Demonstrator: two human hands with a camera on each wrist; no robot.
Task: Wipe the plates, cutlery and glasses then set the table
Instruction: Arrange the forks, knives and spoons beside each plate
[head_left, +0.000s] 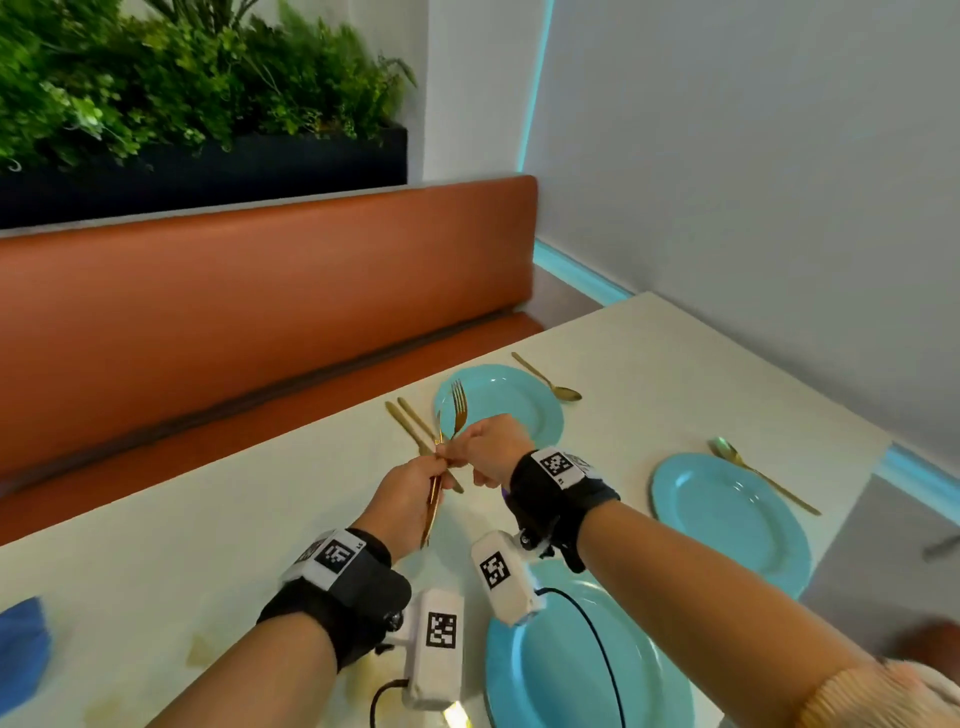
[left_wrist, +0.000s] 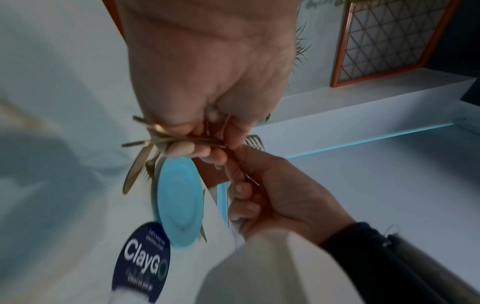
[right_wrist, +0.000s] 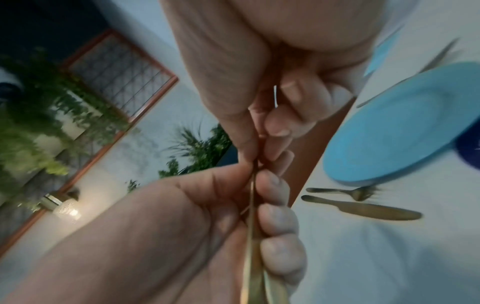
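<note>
- While the left hand grips gold cutlery above the white table, the right hand pinches a gold fork, tines up, over the far blue plate.
- Beside another blue plate, a round navy sticker reads "ClayGo"; its smaller print is blurred.

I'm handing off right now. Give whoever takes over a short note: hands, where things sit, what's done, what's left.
Left hand: grips a bundle of gold cutlery above the table.
Right hand: pinches a fork at that bundle, tines up.
Far plate: knife and fork to its left, spoon beyond it.
Right plate: only a spoon beside it.
Near plate: no cutlery visible beside it.
Blue cloth at the left edge.
Left: lay the held cutlery at the unfinished places. No glasses in view.
</note>
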